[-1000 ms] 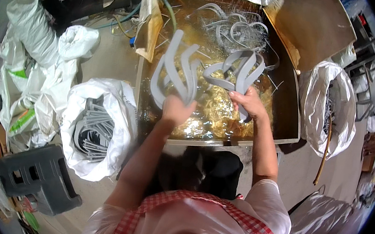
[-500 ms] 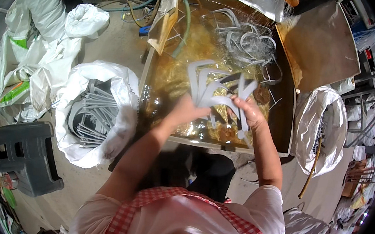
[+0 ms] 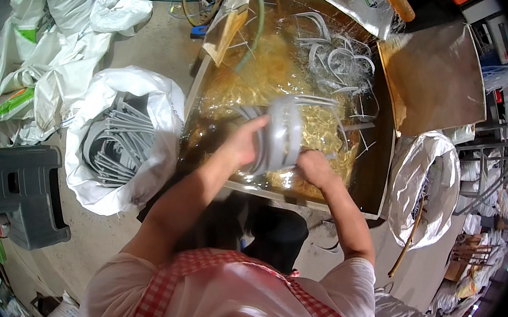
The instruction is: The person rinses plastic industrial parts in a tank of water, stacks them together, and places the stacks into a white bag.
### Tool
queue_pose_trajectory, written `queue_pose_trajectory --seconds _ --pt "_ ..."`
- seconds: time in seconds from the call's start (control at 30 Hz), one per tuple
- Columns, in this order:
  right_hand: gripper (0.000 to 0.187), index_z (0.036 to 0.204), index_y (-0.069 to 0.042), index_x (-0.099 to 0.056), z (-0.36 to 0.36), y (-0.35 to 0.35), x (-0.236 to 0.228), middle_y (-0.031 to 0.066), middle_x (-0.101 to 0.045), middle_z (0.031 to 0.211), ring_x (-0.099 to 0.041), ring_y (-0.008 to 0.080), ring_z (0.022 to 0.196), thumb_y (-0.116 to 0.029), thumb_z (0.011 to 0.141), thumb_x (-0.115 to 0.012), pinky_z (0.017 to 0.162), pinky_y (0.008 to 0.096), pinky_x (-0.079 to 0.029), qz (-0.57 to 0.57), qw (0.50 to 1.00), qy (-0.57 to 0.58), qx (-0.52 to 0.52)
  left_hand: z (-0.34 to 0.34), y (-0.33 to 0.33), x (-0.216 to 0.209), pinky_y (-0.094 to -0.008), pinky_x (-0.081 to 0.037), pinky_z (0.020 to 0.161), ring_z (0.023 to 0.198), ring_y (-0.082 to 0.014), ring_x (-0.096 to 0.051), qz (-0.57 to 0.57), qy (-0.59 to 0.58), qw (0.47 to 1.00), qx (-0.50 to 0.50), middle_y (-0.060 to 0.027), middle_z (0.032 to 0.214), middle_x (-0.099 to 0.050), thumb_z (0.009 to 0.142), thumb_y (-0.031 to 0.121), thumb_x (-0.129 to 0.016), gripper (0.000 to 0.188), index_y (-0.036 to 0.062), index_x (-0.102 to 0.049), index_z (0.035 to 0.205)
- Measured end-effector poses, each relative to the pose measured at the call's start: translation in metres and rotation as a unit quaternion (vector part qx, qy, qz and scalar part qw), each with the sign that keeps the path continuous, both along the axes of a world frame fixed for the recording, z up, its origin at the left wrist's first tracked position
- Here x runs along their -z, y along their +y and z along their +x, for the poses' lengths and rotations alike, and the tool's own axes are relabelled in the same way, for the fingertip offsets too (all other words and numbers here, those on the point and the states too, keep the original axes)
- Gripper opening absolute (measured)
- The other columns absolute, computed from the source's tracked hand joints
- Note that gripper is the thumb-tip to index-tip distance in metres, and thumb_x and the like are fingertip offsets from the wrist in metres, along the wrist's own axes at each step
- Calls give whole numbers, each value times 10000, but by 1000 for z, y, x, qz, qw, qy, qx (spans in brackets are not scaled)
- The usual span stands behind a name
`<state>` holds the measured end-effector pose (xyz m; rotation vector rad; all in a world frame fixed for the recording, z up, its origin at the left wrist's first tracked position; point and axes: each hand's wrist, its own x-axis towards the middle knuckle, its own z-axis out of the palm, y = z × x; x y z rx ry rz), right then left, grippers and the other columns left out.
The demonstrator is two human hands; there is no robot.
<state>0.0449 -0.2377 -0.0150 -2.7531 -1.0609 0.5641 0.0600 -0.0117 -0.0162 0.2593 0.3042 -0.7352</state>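
Observation:
Over a wide tank of brownish water [image 3: 242, 94], a bundle of grey curved strips [image 3: 285, 134] is between my hands, blurred by motion. My left hand [image 3: 244, 145] is closed on its left side, thumb lying over the strips. At the bundle's lower right, my right hand [image 3: 315, 167] is bent in with fingers curled round the strip ends; its fingertips are hidden. More loose curved strips [image 3: 340, 62] lie tangled in the water at the tank's far right, where water splashes.
Left of the tank stands a white sack [image 3: 80, 173] full of grey strips [image 3: 124, 144]. Beyond it are more white sacks [image 3: 54, 95] and a dark plastic stool [image 3: 18, 194]. On the right, another white sack [image 3: 437, 226] has a stick [image 3: 408, 245] leaning on it. A brown board [image 3: 432, 78] slants over the tank's right edge.
The strips, fanned out before, are now gathered closer together and turned. My right hand has moved left and lower along the bundle. The view has shifted slightly.

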Motion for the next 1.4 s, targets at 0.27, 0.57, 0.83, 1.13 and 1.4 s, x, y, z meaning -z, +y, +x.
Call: queue_pose_trajectory --seconds 0.27,0.57,0.83,1.13,1.4 --pt "173 903 -60 -618 17 35 -32 181 -612 842 -590 332 803 -149 771 -549 709 400 -480 66 988 108 -87 -8 7 -10 -498 -393 946 1076 -410 -503 -136 -120 983 -33 -213 1233 -474 798 243 -554 577 -31 -369 1271" --pt "315 1027 -26 -568 12 36 -35 200 -564 1056 -548 357 967 -45 715 -600 850 387 -446 20 993 115 13 -12 8 -15 -453 -440 900 997 -329 -564 -52 -120 991 -21 -190 1102 -554 749 271 -618 551 -29 -456 1182" --pt "639 1234 -99 -453 59 45 -67 148 -491 1237 -431 328 1175 -129 641 -689 991 432 -311 169 958 -231 -4 -18 5 -22 -384 -507 790 873 -296 -622 36 -355 920 160 -203 1046 -585 712 303 -658 667 -2 -408 1251" --pt "824 1381 -160 -299 57 49 -41 149 -471 1263 -464 277 1161 -146 661 -698 970 361 -370 217 976 1 -29 -23 23 -36 -405 -501 818 940 -312 -606 -45 -284 918 274 -219 1075 -570 685 209 -686 777 1 -307 1331" --pt "510 1152 -98 -540 42 62 -58 129 -549 1144 -535 259 1044 -177 673 -695 902 357 -419 280 918 243 145 -33 33 -45 -405 -508 814 914 -324 -614 -106 -265 921 267 -212 1095 -568 699 186 -681 563 -41 -459 1164"
